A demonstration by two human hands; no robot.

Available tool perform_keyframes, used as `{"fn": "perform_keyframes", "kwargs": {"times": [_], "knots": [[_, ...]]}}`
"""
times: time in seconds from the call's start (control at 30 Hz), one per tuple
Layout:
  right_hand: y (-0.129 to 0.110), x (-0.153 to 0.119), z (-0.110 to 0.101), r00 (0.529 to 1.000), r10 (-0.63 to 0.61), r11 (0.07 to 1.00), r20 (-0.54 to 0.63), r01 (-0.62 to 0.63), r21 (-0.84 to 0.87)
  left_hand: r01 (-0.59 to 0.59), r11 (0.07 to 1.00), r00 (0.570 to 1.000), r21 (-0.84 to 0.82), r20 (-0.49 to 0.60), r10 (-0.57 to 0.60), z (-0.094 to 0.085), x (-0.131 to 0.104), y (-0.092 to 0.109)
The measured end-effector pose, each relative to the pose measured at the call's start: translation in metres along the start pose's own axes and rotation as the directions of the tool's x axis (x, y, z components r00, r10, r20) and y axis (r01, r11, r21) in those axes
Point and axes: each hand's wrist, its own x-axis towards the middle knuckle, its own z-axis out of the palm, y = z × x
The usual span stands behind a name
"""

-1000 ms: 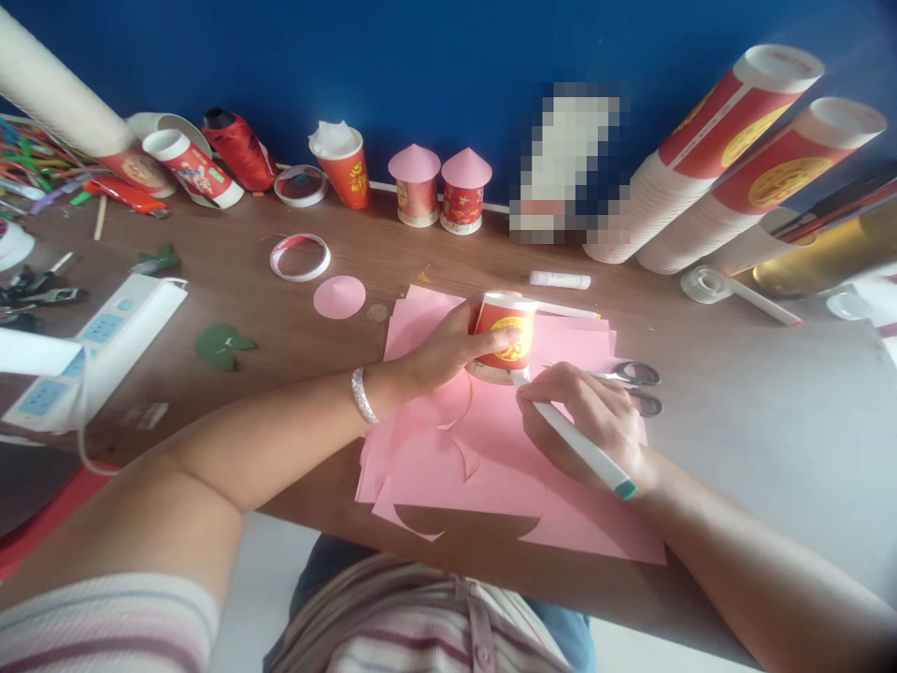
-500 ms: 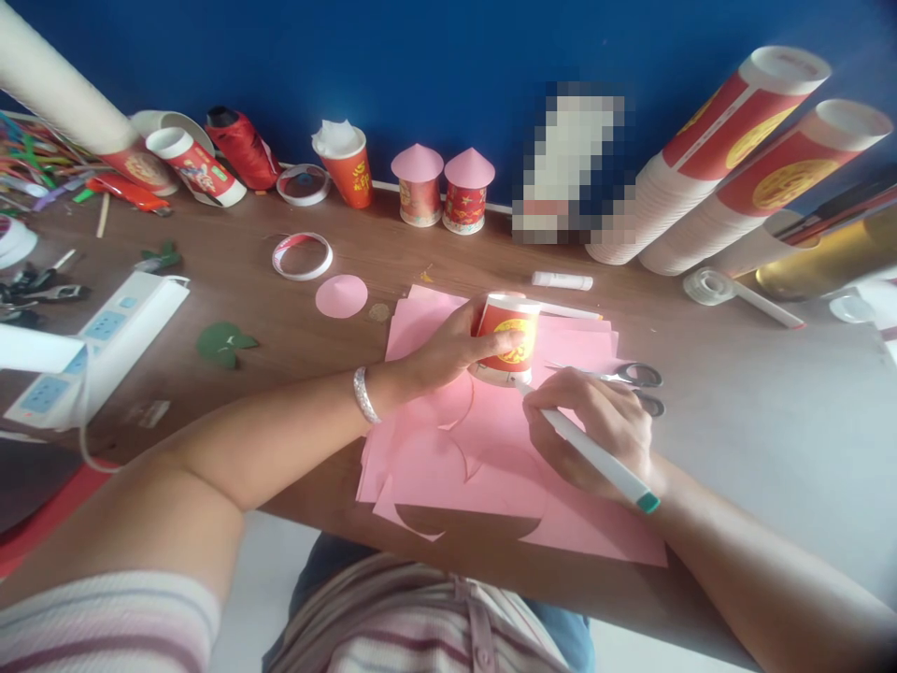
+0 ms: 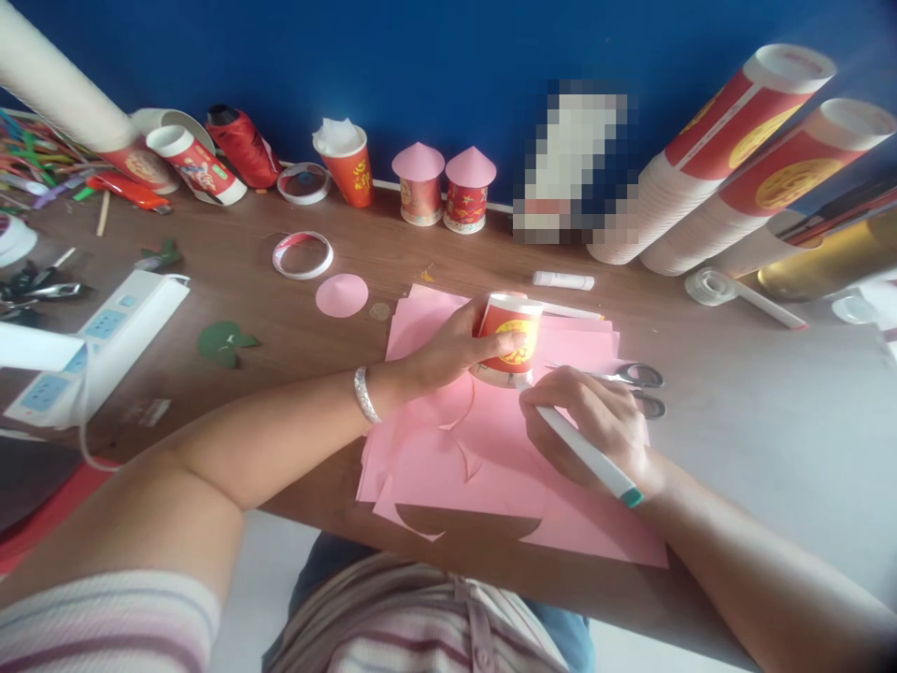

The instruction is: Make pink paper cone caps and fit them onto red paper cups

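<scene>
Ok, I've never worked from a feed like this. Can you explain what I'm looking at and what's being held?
Sure. There is no machine here: these are a person's own bare hands, seen by one camera worn on the head, looking forward and down. The left hand grips a red cup. The right hand holds a white marker, its tip at or close to the cup's pale lower band. Beneath lie pink paper sheets, with scissors by the right hand. Farther back on the table stand two small cups under pink cones.
</scene>
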Motion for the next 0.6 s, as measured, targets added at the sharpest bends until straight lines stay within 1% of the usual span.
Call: {"fn": "perform_keyframes", "kwargs": {"times": [0.23, 0.6], "knots": [[-0.0003, 0.0018, -0.001, 1.0, -0.003, 1.0, 0.024, 0.003, 0.009, 0.014, 0.999, 1.0, -0.029, -0.003, -0.014, 0.0001, 0.0005, 0.0007], [0.0001, -0.0003, -0.0002, 1.0, 0.014, 1.0, -0.019, -0.014, -0.019, 0.005, 1.0, 1.0, -0.014, 0.006, -0.005, 0.0011, 0.0002, 0.0022]]}}
